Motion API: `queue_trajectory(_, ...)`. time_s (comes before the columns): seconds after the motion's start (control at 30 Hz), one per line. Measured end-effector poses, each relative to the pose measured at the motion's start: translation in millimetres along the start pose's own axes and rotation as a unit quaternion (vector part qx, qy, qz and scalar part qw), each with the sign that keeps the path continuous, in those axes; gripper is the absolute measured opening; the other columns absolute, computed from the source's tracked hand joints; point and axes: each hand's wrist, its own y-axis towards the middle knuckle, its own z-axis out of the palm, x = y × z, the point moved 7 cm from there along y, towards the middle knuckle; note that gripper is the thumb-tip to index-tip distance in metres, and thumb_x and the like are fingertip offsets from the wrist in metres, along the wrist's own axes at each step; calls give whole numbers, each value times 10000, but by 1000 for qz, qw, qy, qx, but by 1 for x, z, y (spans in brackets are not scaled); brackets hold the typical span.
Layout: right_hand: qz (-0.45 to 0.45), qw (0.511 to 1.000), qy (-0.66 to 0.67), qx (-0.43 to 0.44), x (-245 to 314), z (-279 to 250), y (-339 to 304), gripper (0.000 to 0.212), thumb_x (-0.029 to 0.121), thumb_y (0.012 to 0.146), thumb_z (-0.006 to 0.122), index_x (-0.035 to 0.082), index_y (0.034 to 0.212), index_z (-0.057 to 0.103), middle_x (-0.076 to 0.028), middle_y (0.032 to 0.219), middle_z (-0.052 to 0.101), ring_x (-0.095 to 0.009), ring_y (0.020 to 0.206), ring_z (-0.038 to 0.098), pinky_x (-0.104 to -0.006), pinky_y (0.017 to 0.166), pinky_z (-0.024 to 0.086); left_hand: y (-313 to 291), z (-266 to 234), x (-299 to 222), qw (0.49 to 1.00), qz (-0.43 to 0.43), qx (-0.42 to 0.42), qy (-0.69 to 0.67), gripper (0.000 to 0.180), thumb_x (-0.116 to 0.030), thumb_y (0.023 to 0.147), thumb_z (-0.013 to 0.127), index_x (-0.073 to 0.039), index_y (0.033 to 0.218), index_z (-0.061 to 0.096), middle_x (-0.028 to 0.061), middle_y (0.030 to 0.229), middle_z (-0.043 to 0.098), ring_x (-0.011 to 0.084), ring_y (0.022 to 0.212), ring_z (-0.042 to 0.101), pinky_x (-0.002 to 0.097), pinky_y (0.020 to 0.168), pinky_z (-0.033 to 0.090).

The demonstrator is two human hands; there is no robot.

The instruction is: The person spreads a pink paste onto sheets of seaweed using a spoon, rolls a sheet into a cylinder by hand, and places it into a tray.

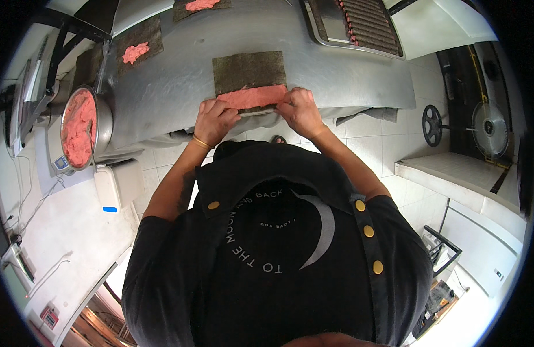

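Pinching a dark sheet (pixel 249 68) spread with pink paste (pixel 252 97) at the near edge of the table (pixel 174 81).
Likely light and easily torn, under soft, sticky paste, it suits a gentle hold near its near corners, where left hand (pixel 217 120) and right hand (pixel 302 111) close their fingertips. A metal bowl (pixel 105 118) sits left, a tray (pixel 331 28) of rolls (pixel 375 26) far right.

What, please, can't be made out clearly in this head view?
All in the head view:
- Near corners of the dark sheet: covered by the left hand and right hand.
- Bottom of the metal bowl: hidden by the pink paste.
- Far end of the metal tray: cut off by the upper edge.
- Display on the small device: too small to read.
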Motion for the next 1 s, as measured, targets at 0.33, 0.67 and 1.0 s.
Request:
queue_trajectory(0.33,-10,999,-40,17,11,10,2,108,190,912,702,123,980,753,-54,1098,619,-318,1128,550,-461,1007,430,11,-3,-6,998,69,11,9,164,-264,831,835,-164,928,748,-7,956,612,224,988,601,396,911,472)
queue_trajectory(0.67,36,998,-43,13,7,12,20,136,153,926,662,95,1025,735,-88,1145,619,-335,1147,546,-466,1005,433,16,3,-6,996,87,-2,12,130,-225,845,804,-160,930,732,-2,947,603,223,983,596,401,867,464)
queue_trajectory(1.0,35,998,-13,55,15,8,4,138,140,911,705,78,1031,734,-98,1216,625,-347,1240,537,-467,1056,435,14,0,-18,999,35,34,-13,81,-134,847,752,-98,882,688,53,1012,630,273,1025,596,426,911,470)
